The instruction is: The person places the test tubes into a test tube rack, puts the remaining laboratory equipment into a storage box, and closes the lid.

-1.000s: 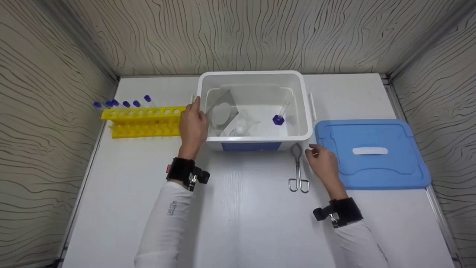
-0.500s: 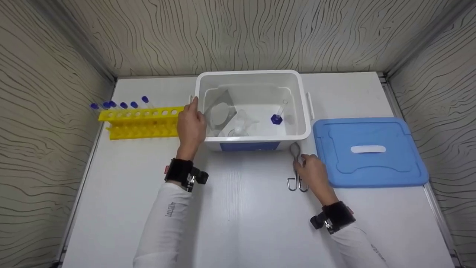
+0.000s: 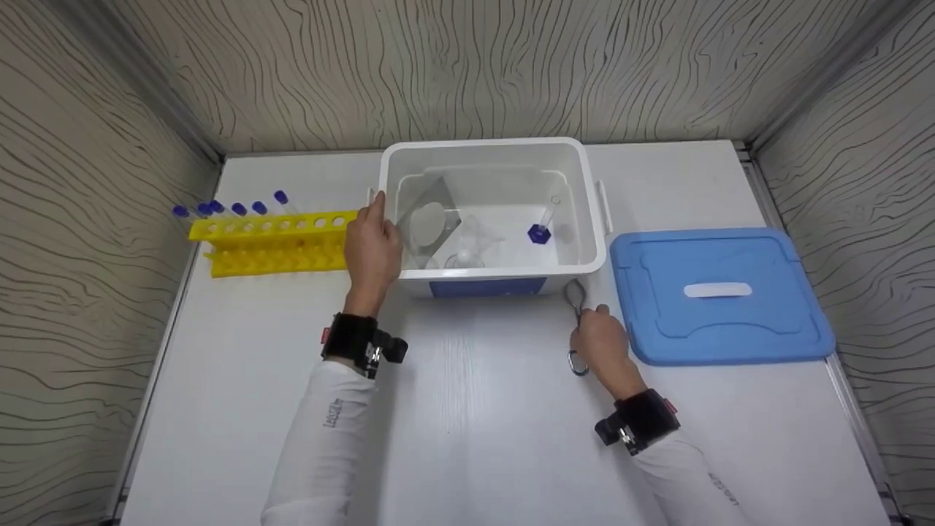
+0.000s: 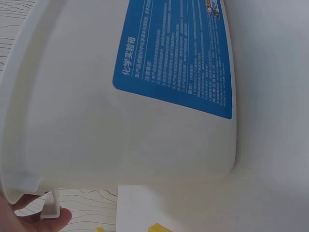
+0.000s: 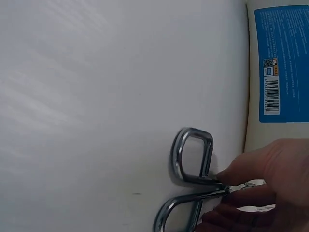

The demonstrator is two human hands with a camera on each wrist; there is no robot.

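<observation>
On the white desk (image 3: 467,409) the big white plastic box (image 3: 592,219) has not moved, and the left hand (image 3: 371,252) still rests against its left rim, fingers loosely curved around the edge. The change is on the right: the right hand (image 3: 600,342) has come left from beside the blue lid (image 3: 719,296) and now pinches the metal scissor-handled tongs (image 5: 190,166), lying just near of the box, by their handles. I judge the pick-up is starting.
</observation>
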